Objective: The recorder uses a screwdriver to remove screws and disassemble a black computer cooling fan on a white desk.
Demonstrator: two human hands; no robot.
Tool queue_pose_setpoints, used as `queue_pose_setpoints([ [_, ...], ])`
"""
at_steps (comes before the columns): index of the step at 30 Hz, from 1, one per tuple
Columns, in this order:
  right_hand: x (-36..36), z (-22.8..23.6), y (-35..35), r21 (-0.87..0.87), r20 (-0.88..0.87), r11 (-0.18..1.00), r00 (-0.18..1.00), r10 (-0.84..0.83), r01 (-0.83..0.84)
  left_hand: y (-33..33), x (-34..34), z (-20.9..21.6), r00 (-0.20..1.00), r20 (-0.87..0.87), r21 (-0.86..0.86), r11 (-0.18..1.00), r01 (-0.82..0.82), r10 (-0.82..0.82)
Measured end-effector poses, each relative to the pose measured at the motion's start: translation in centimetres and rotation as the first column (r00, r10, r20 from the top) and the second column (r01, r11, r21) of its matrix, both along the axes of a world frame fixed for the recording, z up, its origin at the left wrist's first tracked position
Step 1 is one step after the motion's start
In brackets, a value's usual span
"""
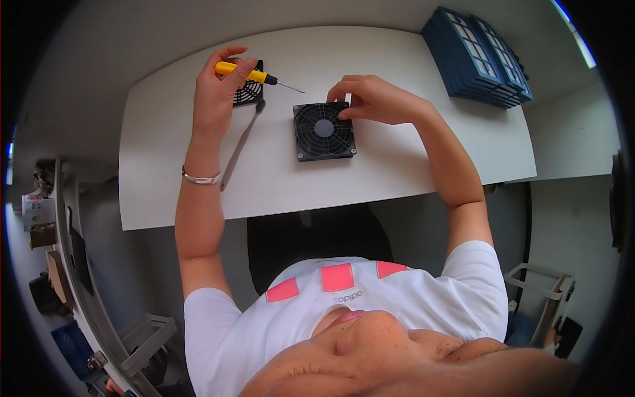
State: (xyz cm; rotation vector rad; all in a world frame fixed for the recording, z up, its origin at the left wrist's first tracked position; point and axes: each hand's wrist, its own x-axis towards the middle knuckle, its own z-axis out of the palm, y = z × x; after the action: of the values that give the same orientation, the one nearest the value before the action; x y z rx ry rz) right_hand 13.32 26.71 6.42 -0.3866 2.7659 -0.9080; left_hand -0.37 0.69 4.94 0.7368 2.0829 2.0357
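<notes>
My left hand (221, 83) is closed around the yellow handle of a screwdriver (254, 75), whose thin metal shaft points right, toward the fan and a little above the table. The square black cooling fan (323, 129) lies flat on the white table, with its round grille facing up and screws showing at its corners. My right hand (377, 100) grips the fan's far right corner between thumb and fingers. Under and beside my left hand lies a black fan grille (250, 91), partly hidden by the hand. A long grey brush (239, 149) with a dark head rests beside my left forearm.
The white table (410, 159) has its near edge close to my body. A stack of blue trays or frames with pale panels (473, 56) stands at the far right corner. Shelving with boxes (49, 231) is off to the left, and a dark chair (317, 238) is below me.
</notes>
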Motion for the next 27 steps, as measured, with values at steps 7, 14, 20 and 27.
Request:
queue_pose_setpoints([
  [7, -0.5, -1.6, 1.1, -0.142, -0.034, 0.987, 0.996, -0.079, 0.073, 0.2, 1.6, 1.1, 0.988, -0.151, 0.018, 0.999, 0.039, -0.036],
  [14, -1.0, -1.7, 1.7, -0.090, -0.129, 0.986, 0.980, -0.150, 0.139, 0.1, 1.8, 1.1, 0.974, -0.218, -0.036, 0.998, 0.060, -0.067],
  [20, -1.2, -2.1, 2.2, -0.061, -0.119, 0.982, 0.976, -0.184, 0.178, 0.2, 2.1, 1.0, 0.970, -0.226, -0.073, 0.995, 0.071, -0.086],
  [27, -0.7, -1.8, 1.0, -0.110, -0.093, 0.989, 0.990, -0.109, 0.099, 0.3, 2.2, 0.9, 0.965, -0.253, -0.137, 0.990, 0.036, -0.070],
])
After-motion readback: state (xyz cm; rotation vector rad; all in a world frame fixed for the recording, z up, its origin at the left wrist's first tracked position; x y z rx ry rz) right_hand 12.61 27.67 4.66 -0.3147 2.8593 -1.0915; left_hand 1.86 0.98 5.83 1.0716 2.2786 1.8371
